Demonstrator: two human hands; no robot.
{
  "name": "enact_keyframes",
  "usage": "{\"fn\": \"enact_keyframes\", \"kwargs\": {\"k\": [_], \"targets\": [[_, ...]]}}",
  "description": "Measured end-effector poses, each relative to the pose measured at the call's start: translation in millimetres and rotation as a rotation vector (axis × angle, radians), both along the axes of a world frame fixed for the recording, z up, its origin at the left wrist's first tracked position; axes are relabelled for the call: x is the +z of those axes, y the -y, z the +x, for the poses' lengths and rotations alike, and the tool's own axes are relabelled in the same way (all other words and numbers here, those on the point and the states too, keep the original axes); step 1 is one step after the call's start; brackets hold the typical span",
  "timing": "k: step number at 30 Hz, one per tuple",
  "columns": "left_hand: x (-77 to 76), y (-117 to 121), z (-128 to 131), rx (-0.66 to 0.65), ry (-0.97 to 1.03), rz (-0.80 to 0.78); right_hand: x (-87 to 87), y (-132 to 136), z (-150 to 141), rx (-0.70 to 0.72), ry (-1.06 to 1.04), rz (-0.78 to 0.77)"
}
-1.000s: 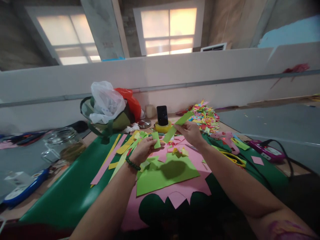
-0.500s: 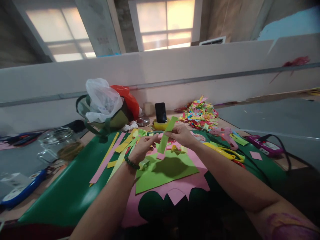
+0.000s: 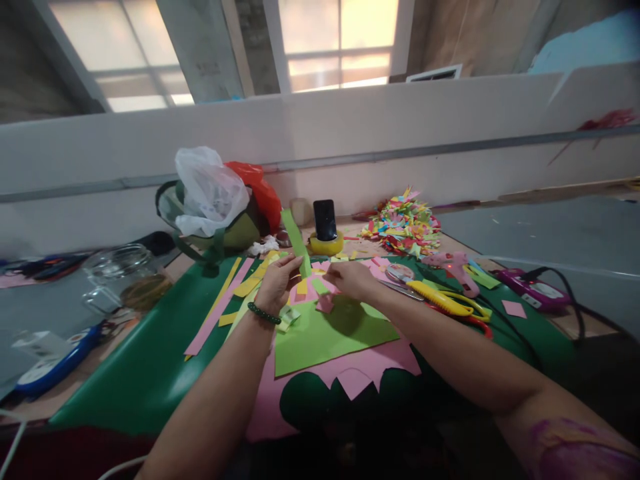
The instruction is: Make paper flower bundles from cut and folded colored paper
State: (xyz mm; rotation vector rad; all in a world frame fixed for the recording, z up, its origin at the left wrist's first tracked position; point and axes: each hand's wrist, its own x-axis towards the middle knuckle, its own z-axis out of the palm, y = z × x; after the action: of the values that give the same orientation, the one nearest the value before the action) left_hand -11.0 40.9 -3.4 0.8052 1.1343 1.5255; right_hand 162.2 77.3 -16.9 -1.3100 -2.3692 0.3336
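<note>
My left hand (image 3: 277, 282), with a green bead bracelet at the wrist, pinches the lower end of a green paper strip (image 3: 296, 242) that stands up and leans back-left. My right hand (image 3: 351, 279) is closed in a pinch close beside it, near the strip's lower end and a small green piece (image 3: 320, 287); what its fingers hold is hard to make out. Both hands hover over a green paper sheet (image 3: 325, 337) lying on pink paper (image 3: 370, 370) on a dark green mat (image 3: 145, 373). Loose yellow, pink and green strips (image 3: 235, 300) lie to the left.
Yellow-handled scissors (image 3: 445, 301) and a pink glue gun (image 3: 453, 267) lie to the right. A phone (image 3: 325, 220) stands on a yellow tape roll. A heap of coloured paper pieces (image 3: 403, 223) is at the back, bags (image 3: 215, 200) at back left, a glass jar (image 3: 117, 270) at left.
The green strip passed from my right hand to my left and now points up and back-left. My right hand dropped lower, close to the left.
</note>
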Motion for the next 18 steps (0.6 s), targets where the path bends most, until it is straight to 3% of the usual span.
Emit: {"fn": "enact_keyframes", "kwargs": {"k": [3, 6, 12, 18], "targets": [[0.1, -0.6, 0.7, 0.012, -0.026, -0.016, -6.4, 5.5, -12.7, -0.003, 0.194, -0.057], [-1.1, -1.6, 2.7, 0.004, -0.054, -0.036, -14.2, 5.0, -20.2, 0.006, 0.208, -0.07], [-4.1, -4.5, 4.2, -0.002, -0.084, -0.034, -21.9, -6.7, -20.1, -0.035, 0.057, -0.135], [-7.8, -8.8, -2.7, 0.015, -0.085, -0.002, -7.9, -14.2, -6.1, -0.039, -0.177, -0.068]]}}
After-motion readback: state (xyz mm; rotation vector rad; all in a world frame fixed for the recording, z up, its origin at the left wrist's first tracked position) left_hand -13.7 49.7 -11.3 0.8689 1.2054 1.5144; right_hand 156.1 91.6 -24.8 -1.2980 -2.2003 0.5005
